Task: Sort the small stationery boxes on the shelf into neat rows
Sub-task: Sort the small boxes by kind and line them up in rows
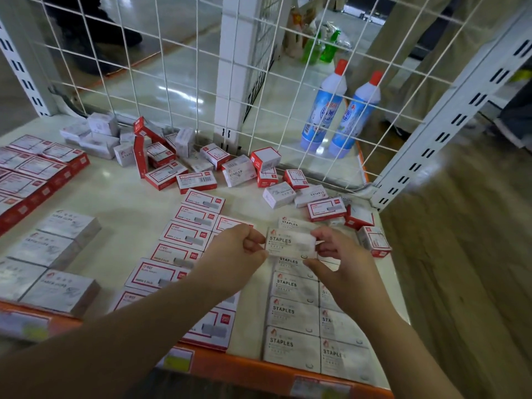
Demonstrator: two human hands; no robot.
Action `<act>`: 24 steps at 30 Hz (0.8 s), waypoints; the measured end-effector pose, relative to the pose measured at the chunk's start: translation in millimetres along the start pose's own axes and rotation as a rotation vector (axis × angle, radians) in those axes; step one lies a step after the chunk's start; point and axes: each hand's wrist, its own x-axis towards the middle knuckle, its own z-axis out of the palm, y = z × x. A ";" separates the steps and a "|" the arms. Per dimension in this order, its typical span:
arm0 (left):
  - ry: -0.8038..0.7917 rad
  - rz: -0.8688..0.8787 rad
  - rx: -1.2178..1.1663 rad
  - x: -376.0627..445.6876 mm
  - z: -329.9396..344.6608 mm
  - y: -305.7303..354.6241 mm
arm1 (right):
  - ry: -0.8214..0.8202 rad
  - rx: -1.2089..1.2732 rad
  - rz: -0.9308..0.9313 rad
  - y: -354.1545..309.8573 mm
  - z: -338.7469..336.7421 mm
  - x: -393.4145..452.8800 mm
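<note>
Both hands hold one white STAPLES box just above the shelf. My left hand pinches its left end and my right hand pinches its right end. Below it lie two neat columns of white STAPLES boxes, partly hidden by my right arm. Left of them run rows of red-and-white boxes. A loose jumble of mixed boxes lies along the back mesh. More red boxes and grey-white boxes sit in rows at the left.
A white wire mesh panel closes the back of the shelf. Two blue cleaner bottles stand behind it. A slotted white upright stands at the right. An orange price rail runs along the shelf's front edge.
</note>
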 end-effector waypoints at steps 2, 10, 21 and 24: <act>-0.012 -0.002 0.020 0.9 1.2 -0.5 | -0.002 -0.002 -0.008 2.1 -0.2 -0.6; -0.070 0.051 0.132 3.9 11.5 0.1 | -0.014 -0.020 0.014 21.2 -3.7 -7.2; -0.189 0.304 0.716 12.7 35.6 6.6 | 0.023 -0.092 0.188 50.7 -29.1 5.9; -0.232 0.357 0.782 18.1 44.5 6.5 | 0.024 -0.122 0.222 58.5 -36.3 13.4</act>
